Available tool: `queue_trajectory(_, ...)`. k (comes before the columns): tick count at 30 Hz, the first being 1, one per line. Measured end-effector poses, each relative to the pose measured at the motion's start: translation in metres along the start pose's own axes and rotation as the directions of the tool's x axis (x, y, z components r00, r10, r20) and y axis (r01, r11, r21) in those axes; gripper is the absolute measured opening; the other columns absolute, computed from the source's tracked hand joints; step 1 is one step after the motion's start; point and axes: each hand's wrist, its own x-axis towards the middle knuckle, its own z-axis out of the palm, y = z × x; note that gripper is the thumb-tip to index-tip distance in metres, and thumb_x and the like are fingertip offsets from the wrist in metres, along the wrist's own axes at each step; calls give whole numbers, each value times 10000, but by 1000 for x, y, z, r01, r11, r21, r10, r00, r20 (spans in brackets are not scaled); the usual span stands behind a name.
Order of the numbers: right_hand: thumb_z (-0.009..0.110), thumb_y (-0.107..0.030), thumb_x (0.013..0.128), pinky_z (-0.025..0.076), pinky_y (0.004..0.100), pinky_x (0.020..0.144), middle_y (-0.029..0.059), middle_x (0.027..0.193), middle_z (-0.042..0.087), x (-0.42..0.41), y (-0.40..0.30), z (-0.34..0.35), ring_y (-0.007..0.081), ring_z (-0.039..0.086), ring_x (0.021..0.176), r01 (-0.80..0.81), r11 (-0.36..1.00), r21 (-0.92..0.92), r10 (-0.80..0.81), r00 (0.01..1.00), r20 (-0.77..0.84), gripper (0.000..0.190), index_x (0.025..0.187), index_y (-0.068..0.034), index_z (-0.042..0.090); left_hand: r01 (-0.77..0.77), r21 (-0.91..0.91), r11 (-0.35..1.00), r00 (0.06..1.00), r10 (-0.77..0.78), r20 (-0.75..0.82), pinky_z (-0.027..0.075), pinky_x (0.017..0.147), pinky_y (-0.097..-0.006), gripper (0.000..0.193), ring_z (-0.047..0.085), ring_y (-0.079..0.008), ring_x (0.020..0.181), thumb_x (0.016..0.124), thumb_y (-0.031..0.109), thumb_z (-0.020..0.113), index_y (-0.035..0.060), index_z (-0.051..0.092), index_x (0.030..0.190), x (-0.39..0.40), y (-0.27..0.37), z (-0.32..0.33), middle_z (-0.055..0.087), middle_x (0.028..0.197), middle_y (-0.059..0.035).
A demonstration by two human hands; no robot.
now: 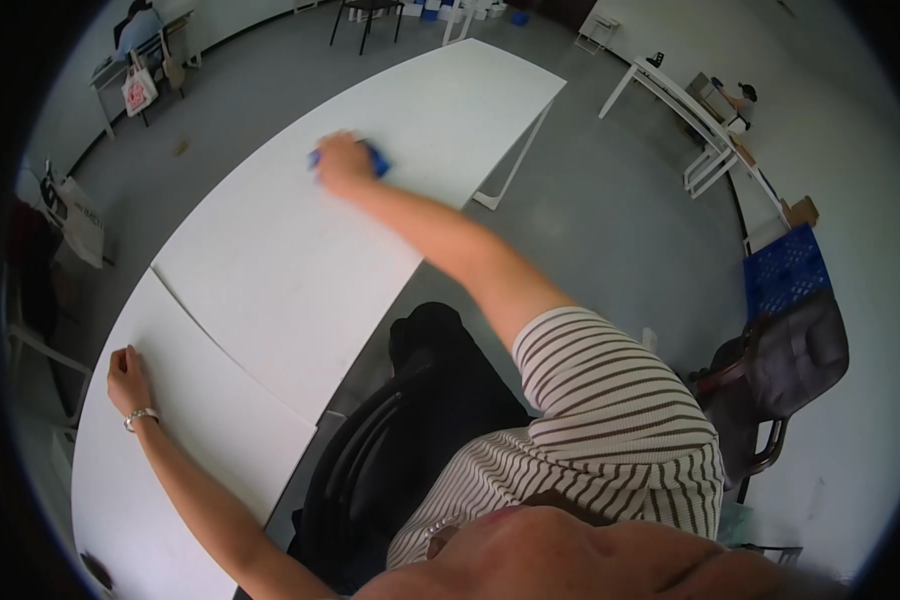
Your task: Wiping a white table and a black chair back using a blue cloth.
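Note:
My right hand, slightly blurred, is stretched far over the white table and presses down on a blue cloth. Parts of the cloth show on both sides of the hand; its middle is hidden under the palm. Near the far long edge of the adjoining white tabletop, my left hand rests with its fingers loosely curled in. Nothing can be seen in it, and a bracelet circles its wrist. A seam runs between the two tabletops, between my hands.
A dark object sits at the near left end of the tabletop. Behind me on the right stand a dark office chair and a blue plastic crate. Two people sit at other desks, one upper left, one upper right.

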Motion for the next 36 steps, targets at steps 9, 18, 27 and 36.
queue_trajectory(9, 668, -246, 822, 428, 412, 921, 119, 1132, 577, -38, -139, 6, 290, 523, 1084, 320, 863, 391, -357, 934, 26, 320, 1095, -87, 617, -57, -236, 970, 998, 61, 8, 398, 589, -263, 310, 491, -82, 642, 962, 315, 609, 18, 685, 915, -4, -6, 4, 611, 722, 1)
queue_trajectory(18, 651, -187, 802, 467, 452, 897, 155, 1069, 638, 5, 182, -28, 345, 573, 1059, -127, 991, 29, 129, 989, -76, 200, 974, -87, 642, -91, -286, 954, 995, 96, 2, 385, 581, -247, 294, 456, -78, 637, 965, 291, 606, 12, 687, 925, 4, 1, 10, 585, 713, 18)
queue_trajectory(27, 521, -325, 942, 457, 449, 976, 158, 1225, 567, -40, 253, -72, 345, 518, 1171, -554, 793, -255, 552, 829, -84, 376, 1217, -70, 555, -6, 0, 1000, 1000, 6, 8, 502, 718, -332, 284, 660, -207, 759, 925, 342, 614, 78, 700, 986, -1, 3, 9, 712, 842, -74)
queue_trajectory(36, 630, -159, 808, 451, 450, 922, 169, 1083, 612, -61, -6, -45, 355, 551, 1062, 194, 955, 226, -212, 975, 61, 255, 1032, -36, 641, 39, 22, 999, 999, -38, -38, 512, 761, -348, 294, 687, -262, 836, 903, 363, 619, 99, 710, 992, -12, 29, -3, 725, 894, -96)
